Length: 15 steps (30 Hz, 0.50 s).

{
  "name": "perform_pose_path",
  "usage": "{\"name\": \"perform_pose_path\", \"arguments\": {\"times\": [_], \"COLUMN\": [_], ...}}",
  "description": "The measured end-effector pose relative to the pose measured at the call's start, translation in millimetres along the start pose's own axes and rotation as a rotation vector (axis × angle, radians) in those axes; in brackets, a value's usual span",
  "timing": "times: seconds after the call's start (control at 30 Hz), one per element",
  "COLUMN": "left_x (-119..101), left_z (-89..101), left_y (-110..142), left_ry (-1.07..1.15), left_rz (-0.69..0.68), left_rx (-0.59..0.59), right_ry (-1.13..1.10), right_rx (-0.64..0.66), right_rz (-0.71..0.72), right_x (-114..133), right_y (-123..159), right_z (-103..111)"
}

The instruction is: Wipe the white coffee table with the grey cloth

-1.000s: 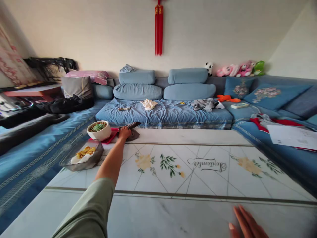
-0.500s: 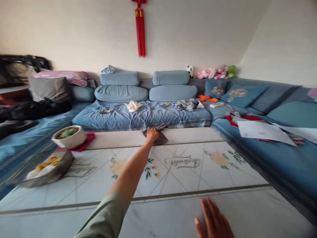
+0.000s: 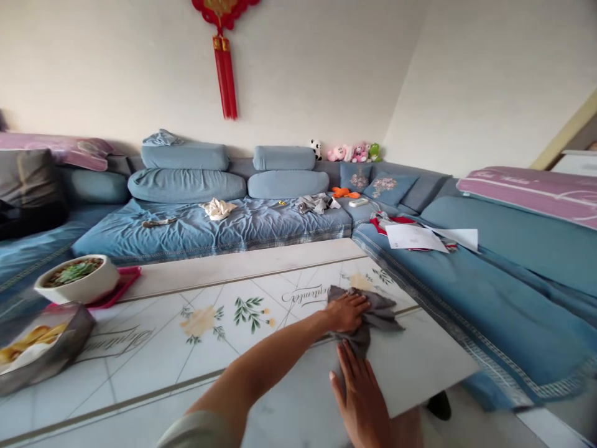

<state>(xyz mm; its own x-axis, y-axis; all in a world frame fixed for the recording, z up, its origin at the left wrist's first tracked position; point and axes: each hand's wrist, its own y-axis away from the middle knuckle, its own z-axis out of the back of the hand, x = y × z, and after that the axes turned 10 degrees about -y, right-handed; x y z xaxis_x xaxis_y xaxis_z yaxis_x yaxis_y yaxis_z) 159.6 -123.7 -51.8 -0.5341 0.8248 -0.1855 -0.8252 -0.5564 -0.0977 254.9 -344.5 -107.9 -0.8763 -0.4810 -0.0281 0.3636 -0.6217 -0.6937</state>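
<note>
My left hand (image 3: 347,311) presses a crumpled grey cloth (image 3: 385,314) against the right part of the white marble-patterned table (image 3: 261,379). Its fingers are bent over the fabric, and the cloth spreads out to the right and below them. Just nearer to me, my right hand (image 3: 361,392) lies palm down with its fingers stretched out. Its fingertips are at the cloth's near edge; whether they touch it I cannot tell. Under and around the cloth the tabletop carries printed flowers, leaves and lettering.
A white pot with a succulent (image 3: 77,280) stands on a pink-red tray (image 3: 128,283) at the table's far left. Nearer lies a dark translucent bowl (image 3: 69,348) with yellow food. Blue sofas (image 3: 489,298) line the far and right sides, holding papers (image 3: 415,238) and clothes.
My left hand has moved with the cloth from the table's far edge to the right and nearer. My right hand has come close beside it. The view has turned right.
</note>
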Motion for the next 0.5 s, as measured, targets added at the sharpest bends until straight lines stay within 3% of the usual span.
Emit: {"name": "perform_pose_path", "arguments": {"times": [0.07,0.17,0.27,0.33,0.4,0.43,0.5], "left_x": [-3,23,82,130,175,192,215], "left_z": [-5.5,-6.4,3.5,14.5,26.0,31.4,42.3], "left_y": [75,218,369,448,492,499,481], "left_ry": [0.013,-0.033,-0.17,-0.28,-0.377,-0.419,-0.482], "left_rz": [-0.004,0.204,0.578,0.865,1.086,1.171,1.288], "left_rx": [-0.029,-0.076,-0.119,-0.111,-0.075,-0.053,-0.019], "right_ry": [0.008,-0.026,-0.072,-0.07,-0.05,-0.042,-0.031], "right_rx": [0.009,0.105,0.221,0.265,0.263,0.257,0.262], "right_rz": [0.049,0.095,0.11,0.043,-0.074,-0.143,-0.297], "right_x": [5,11,-2,-27,-61,-79,-106], "right_y": [9,30,48,56,58,57,51], "right_z": [11,36,59,63,55,47,26]}}
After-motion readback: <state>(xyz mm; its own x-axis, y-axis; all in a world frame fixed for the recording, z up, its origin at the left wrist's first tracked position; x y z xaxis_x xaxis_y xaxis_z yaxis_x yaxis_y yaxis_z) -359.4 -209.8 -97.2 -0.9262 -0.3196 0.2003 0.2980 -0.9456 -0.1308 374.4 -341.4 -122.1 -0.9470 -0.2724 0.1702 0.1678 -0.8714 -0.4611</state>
